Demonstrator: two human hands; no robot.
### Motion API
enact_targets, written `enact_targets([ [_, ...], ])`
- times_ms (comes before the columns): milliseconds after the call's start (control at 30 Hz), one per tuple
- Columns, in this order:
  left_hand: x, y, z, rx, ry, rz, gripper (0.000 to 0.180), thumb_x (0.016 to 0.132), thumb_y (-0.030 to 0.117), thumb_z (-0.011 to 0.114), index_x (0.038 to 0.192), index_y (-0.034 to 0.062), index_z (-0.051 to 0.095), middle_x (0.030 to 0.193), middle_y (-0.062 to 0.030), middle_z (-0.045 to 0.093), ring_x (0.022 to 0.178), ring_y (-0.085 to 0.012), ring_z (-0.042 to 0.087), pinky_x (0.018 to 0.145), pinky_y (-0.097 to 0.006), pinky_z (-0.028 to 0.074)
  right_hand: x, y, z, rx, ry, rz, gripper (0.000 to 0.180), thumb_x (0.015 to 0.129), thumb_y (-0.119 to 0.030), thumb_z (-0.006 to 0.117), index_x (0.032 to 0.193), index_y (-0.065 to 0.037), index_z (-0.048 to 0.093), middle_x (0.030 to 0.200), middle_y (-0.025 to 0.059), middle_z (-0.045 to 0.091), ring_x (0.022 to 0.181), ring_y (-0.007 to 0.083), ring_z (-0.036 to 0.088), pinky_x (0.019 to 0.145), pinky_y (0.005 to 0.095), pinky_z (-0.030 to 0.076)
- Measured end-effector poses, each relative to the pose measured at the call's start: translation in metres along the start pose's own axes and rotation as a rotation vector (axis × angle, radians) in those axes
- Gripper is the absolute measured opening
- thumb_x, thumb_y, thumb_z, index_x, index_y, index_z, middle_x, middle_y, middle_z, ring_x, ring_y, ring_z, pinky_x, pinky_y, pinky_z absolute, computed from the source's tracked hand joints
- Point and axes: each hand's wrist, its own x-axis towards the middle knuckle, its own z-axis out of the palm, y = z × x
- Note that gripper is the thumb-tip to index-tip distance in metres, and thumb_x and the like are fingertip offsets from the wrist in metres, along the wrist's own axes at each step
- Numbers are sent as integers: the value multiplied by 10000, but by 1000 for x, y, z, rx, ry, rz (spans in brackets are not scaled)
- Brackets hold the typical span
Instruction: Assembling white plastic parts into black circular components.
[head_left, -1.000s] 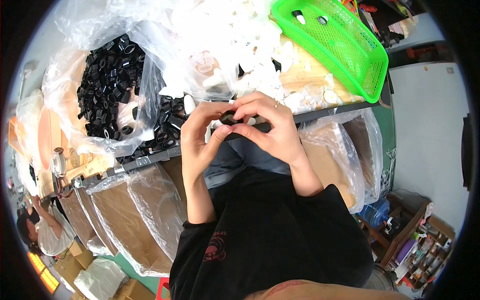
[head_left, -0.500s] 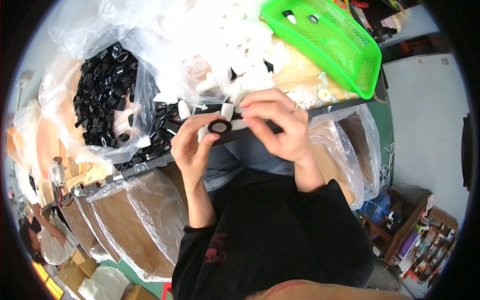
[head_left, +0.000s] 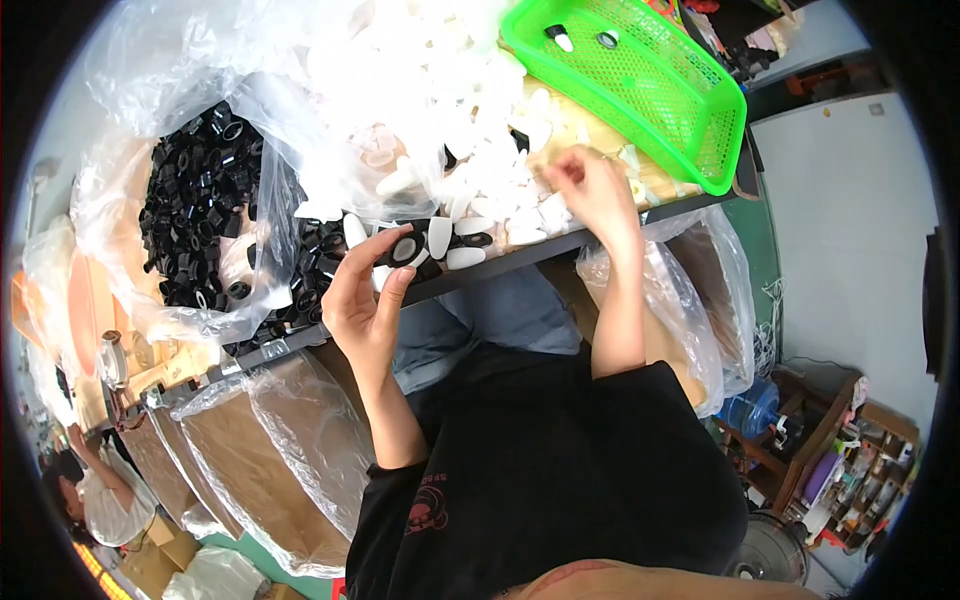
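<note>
Between the thumb and fingers of my left hand is a black ring-shaped cap with a pale centre, held above the table's front edge. White oval pieces and black parts lie just right of it. Further right, my right hand is over a heap of small white parts. Its fingers are curled together in a pinch and slightly blurred; anything between them is too small to make out.
A clear plastic bag of black ring caps lies open at the left. A green mesh basket stands at the back right with a few pieces in it. Clear plastic-lined boxes sit below the table edge. A person is at the far left.
My right hand has moved away from the left, up and right to the white heap. My left hand still holds the cap and has shifted slightly left.
</note>
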Motion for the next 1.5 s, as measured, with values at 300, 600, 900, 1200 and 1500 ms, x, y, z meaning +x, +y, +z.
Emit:
enact_targets([
  [300, 4, 4, 14, 85, 6, 107, 254, 781, -26, 679, 1031, -60, 657, 1046, -166, 687, 1003, -277, 627, 940, -358, 450, -14, -19, 12, 78, 92, -100, 119, 816, -8, 627, 909, -48, 691, 887, 133, 608, 869, 293, 637, 744, 362, 515],
  [600, 7, 13, 17, 229, -75, 195, 258, 764, -3, 703, 1018, -29, 666, 976, -129, 693, 959, -287, 626, 886, -354, 469, -46, -104, -11, 631, 104, -475, 223, 786, 73, 708, 984, -15, 657, 840, 73, 700, 688, 176, 622, 596, 276, 484],
  [900, 7, 18, 22, 315, -125, 292, 271, 758, 44, 732, 1015, -18, 675, 949, -125, 684, 945, -306, 628, 869, -385, 488, -43, -112, -5, 591, 41, -626, 297, 677, 74, 788, 918, -24, 645, 823, 91, 705, 697, 221, 653, 605, 294, 517],
  [1200, 7, 21, 23, 316, -102, 299, 284, 755, 56, 737, 1022, -21, 678, 959, -129, 684, 939, -305, 634, 888, -408, 490, -50, -114, -3, 424, 31, -645, 149, 740, 32, 733, 872, -34, 711, 1057, 104, 647, 779, 187, 615, 630, 270, 511],
  [1500, 9, 19, 23, 343, -78, 344, 282, 758, 52, 731, 1026, -17, 679, 952, -122, 689, 923, -298, 645, 898, -414, 483, -47, -113, -1, 363, 34, -694, 189, 760, 54, 645, 916, -34, 703, 1046, 99, 618, 828, 197, 585, 632, 280, 491],
])
